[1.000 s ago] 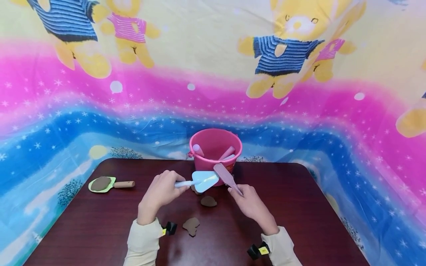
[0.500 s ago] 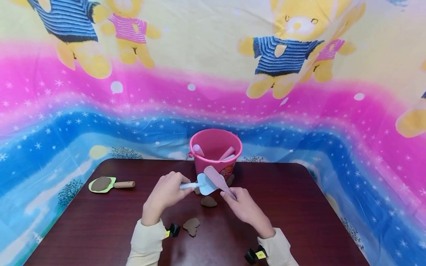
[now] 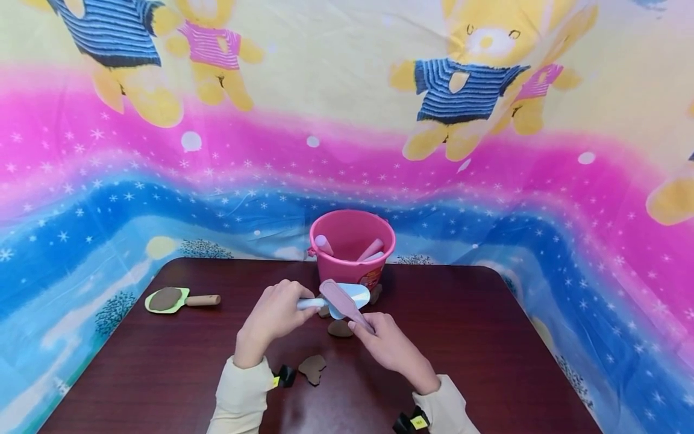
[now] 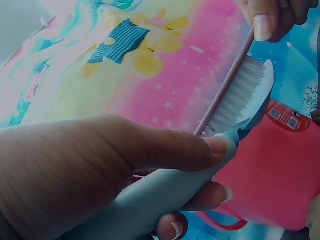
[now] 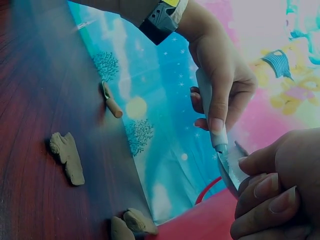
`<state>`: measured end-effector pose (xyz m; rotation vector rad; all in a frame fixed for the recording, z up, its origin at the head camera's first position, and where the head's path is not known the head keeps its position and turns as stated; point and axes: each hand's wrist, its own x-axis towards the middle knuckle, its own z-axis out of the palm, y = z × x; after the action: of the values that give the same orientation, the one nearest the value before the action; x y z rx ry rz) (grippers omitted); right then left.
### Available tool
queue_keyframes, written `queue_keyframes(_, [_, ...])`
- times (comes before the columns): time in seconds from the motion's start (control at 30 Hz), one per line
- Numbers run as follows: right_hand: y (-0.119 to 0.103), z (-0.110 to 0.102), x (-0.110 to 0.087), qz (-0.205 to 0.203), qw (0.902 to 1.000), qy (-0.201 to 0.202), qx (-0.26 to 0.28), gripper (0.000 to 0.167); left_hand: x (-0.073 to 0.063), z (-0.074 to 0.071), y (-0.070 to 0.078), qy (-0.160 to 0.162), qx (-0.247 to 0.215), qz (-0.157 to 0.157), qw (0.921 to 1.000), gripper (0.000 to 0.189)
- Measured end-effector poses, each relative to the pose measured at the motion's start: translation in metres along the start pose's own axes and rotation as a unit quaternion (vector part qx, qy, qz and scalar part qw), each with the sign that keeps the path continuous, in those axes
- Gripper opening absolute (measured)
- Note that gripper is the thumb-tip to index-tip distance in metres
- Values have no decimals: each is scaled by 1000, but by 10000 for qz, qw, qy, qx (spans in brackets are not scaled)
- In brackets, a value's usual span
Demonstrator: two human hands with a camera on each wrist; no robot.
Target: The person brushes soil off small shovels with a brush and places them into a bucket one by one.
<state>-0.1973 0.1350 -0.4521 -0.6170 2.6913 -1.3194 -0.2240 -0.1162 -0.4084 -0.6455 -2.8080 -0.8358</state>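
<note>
My left hand [image 3: 273, 316] grips the handle of a light blue toy shovel [image 3: 358, 293], its thumb along the top near the blade. In my right hand [image 3: 394, 345] is a flat mauve paddle-like tool [image 3: 340, 299], pinched by one end. The tool crosses over the shovel's blade; in the left wrist view its thin edge lies along the scoop, though exact contact is hard to tell. Both are raised in front of the pink bucket [image 3: 343, 271]. Below them a brown clay lump [image 3: 340, 329] lies on the table, and a flat clay piece [image 3: 312, 369] is nearer me.
Several handles, including a pale lilac one [image 3: 323, 244], stick up inside the bucket. More clay [image 3: 376, 294] sits at its foot. At the table's left lies a green shovel [image 3: 182, 295] bearing a clay lump [image 3: 165, 298]. A printed cloth [image 3: 260, 181] hangs behind the table.
The mauve tool has swept left and toward me, from the shovel's tip to the base of its blade. My left hand and the shovel have shifted slightly right.
</note>
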Motion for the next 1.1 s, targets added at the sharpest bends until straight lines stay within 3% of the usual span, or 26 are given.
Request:
queue_keyframes(0.27, [6, -3, 1, 191, 9998, 80, 70, 33, 0, -1, 0, -10, -6, 12, 10000, 13])
queue_keyframes(0.47, [12, -9, 2, 312, 9989, 345, -1, 38, -1, -4, -3, 42, 121, -84, 9999, 16])
queue_keyframes(1.1, [21, -24, 2, 618, 9965, 562, 44, 37, -4, -10, -10, 57, 71, -338, 9994, 23])
